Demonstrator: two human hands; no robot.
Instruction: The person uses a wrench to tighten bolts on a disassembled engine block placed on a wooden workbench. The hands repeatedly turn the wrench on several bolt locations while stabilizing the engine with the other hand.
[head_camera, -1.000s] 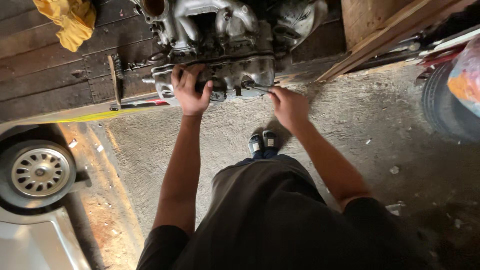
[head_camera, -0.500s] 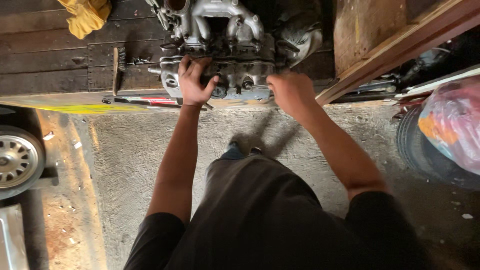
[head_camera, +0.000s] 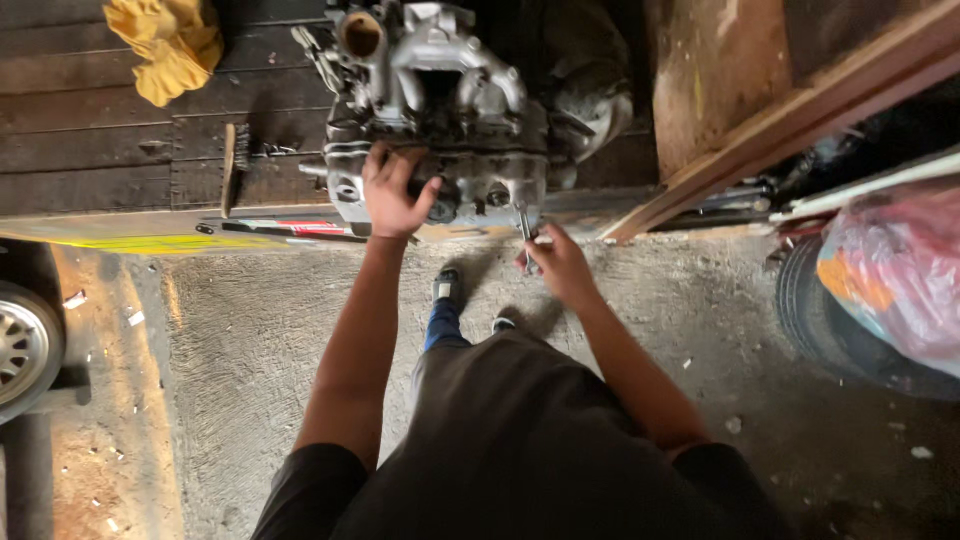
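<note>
We are looking down at an engine (head_camera: 440, 110) sitting on a dark wooden platform (head_camera: 110, 150) in the upper middle of the frame, its grey intake pipes pointing up toward the top edge. Our left hand (head_camera: 393, 195) is resting on the engine's near face, just left of centre, with the fingers spread and curled over the metal edge, pressing on it rather than closing round anything loose. Our right hand (head_camera: 560, 265) is sitting a little lower and to the right, just below the platform's front edge, with the fingers wrapped shut round a slim metal wrench (head_camera: 526, 235); the wrench is standing nearly upright and its upper end is reaching the engine's lower right corner, though we cannot tell what it is meeting there. The two hands are well apart, one on each side of the engine's near face. At the upper left a yellow cloth (head_camera: 165, 45) is lying on the planks, and a wire brush (head_camera: 233, 165) is lying just left of the engine. Below the platform the concrete floor (head_camera: 250, 340) is filling the middle of the frame, with our shoe (head_camera: 447, 287) showing between the arms. A car wheel (head_camera: 25, 345) is showing at the left edge, a tyre (head_camera: 810, 310) at the right, and a pink plastic bag (head_camera: 890, 275) is lying over it.
</note>
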